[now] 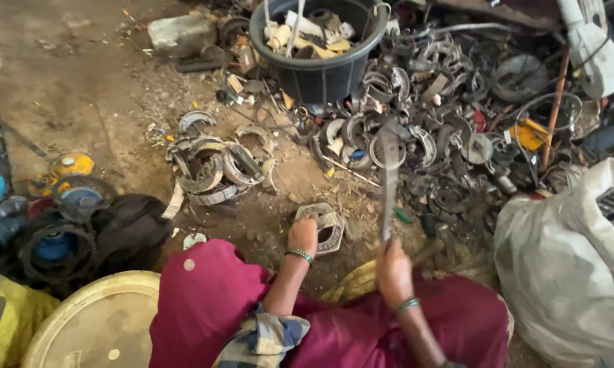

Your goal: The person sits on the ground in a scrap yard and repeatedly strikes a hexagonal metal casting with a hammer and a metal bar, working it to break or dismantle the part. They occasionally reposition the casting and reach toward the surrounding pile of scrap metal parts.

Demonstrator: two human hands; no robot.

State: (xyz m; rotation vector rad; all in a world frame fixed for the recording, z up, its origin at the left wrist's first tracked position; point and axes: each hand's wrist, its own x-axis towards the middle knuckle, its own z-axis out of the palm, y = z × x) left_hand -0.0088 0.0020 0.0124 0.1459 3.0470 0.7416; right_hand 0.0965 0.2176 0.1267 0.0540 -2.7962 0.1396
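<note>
Head view shows my left hand (303, 235) pressed down on a curved metal brake shoe (322, 225) lying on the dirt floor (82, 88) just in front of my knees, fingers closed over its near edge to pin it. My right hand (392, 267) is wrapped tight around the handle of a long flat metal bar (389, 178), raised upright and blurred, its tip over the scrap pile (443, 129) beyond. A small heap of similar shoes (215, 167) lies to the left, and a black tub (320, 48) full of bits stands farther back. A white sack (565, 259) sits at my right.

To do this well, I judge the blow should land on the shoe's far side, well apart from my holding fingers. I would keep the shoe flat against the ground so it cannot skip, and bring the bar down square, not glancing.
</note>
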